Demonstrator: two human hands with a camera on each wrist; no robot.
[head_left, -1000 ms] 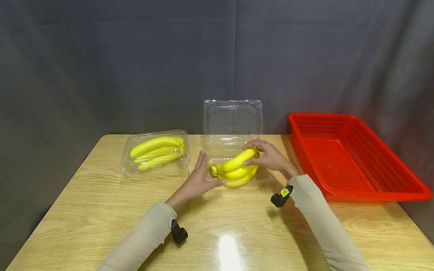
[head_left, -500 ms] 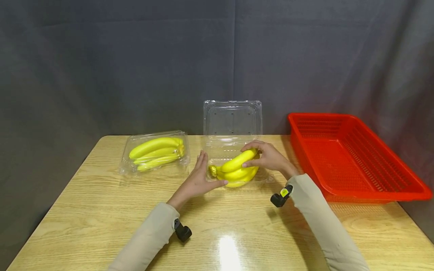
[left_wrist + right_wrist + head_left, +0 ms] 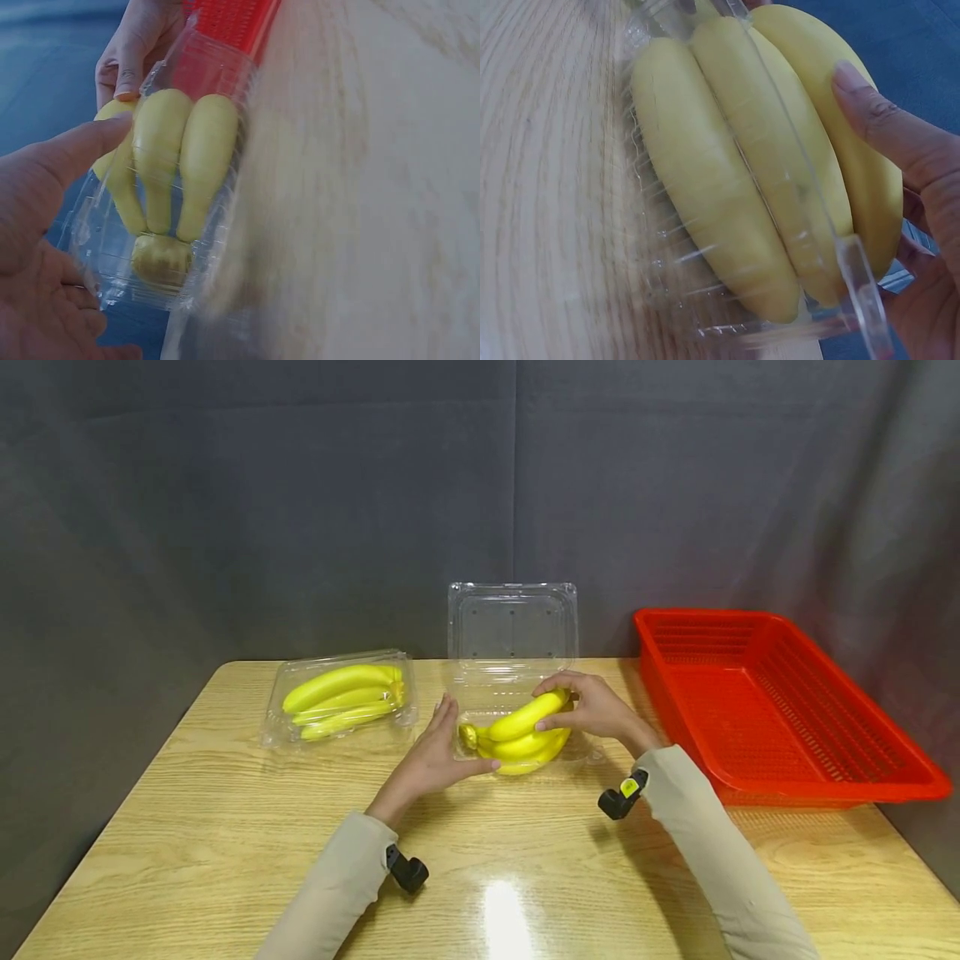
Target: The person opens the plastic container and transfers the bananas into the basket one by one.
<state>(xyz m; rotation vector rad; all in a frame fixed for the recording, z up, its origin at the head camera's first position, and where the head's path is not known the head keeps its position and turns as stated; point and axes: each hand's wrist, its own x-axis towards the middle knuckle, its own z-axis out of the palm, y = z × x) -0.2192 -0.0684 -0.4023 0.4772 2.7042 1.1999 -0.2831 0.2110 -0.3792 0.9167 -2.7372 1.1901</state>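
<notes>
A bunch of yellow bananas [image 3: 525, 739] sits tilted in the clear plastic clamshell box [image 3: 682, 262], its stem end toward the left. My right hand [image 3: 592, 706] grips the rear banana near its right end, thumb in front and fingers behind. At the box's left side is my left hand [image 3: 433, 760], fingers straight along the wall and thumb stretched over the front rim. That thumb [image 3: 90, 142] overlaps the bananas in the left wrist view. The box's lid [image 3: 513, 622] stands raised at the back.
To the left lies a closed clear box [image 3: 273, 718] with another bunch of bananas [image 3: 348, 697] in it. A red plastic basket [image 3: 795, 789] stands on the right of the wooden table [image 3: 450, 877]. A grey curtain [image 3: 337, 510] hangs behind the table.
My left forearm has shifted slightly to the right, its hand staying at the box. My right hand and the bananas it grips have hardly moved.
</notes>
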